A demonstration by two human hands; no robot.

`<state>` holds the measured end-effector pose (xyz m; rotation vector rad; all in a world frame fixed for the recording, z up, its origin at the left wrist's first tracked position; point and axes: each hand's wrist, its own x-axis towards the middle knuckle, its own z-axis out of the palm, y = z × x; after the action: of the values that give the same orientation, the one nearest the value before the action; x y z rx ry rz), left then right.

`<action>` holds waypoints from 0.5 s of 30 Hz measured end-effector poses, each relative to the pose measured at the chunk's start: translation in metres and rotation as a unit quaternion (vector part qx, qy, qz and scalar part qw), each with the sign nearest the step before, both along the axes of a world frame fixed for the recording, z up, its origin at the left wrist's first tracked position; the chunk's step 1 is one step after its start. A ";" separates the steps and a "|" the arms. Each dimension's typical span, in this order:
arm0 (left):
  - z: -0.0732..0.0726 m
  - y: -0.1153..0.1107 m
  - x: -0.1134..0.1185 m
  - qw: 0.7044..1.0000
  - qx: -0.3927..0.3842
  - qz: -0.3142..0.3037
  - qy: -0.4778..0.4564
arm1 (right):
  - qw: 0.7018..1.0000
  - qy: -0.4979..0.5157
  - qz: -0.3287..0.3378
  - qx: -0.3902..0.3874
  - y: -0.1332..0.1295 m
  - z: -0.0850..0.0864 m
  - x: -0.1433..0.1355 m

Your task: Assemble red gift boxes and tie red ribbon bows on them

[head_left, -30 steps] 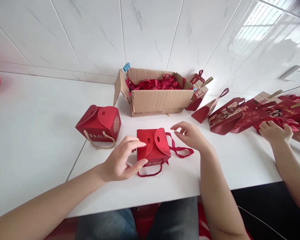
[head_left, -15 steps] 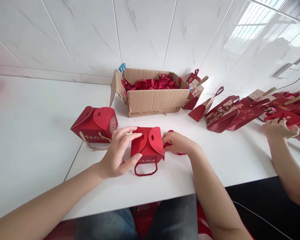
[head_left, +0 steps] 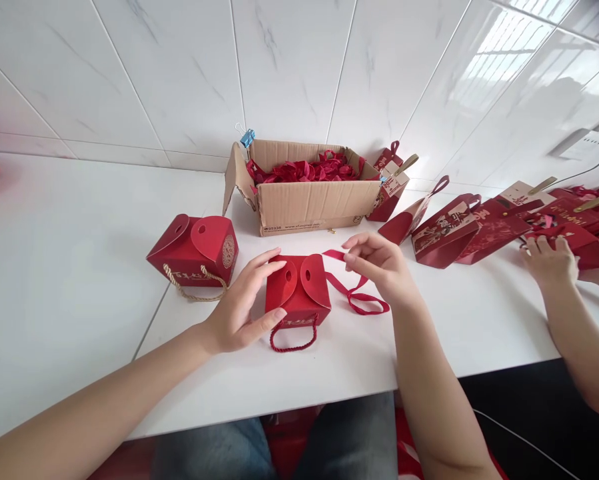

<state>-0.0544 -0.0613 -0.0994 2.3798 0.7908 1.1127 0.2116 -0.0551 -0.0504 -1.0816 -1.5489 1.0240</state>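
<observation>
On the table, a gift box has a ribbon to its right and a second box to its left. Behind it stands a carton with a ribbon pile inside; bags stand right of the carton.

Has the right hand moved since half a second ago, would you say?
Yes, the right hand moved towards the cardboard carton, away from the red-handled box.

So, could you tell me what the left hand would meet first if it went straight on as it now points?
The left hand would most likely meet the red-handled box first; whether they touch now is unclear.
</observation>
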 end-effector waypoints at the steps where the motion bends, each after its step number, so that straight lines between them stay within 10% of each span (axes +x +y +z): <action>1: 0.001 -0.001 0.001 1.000 0.004 0.005 -0.002 | 0.999 0.023 0.031 -0.009 -0.003 0.001 -0.004; 15: 0.001 -0.007 0.001 0.999 -0.005 -0.044 -0.009 | 0.994 -0.002 0.098 0.047 -0.014 0.004 -0.010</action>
<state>-0.0532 -0.0683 -0.0983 2.3686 0.6763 1.0904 0.2012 -0.0694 -0.0459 -0.8803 -1.7143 1.0673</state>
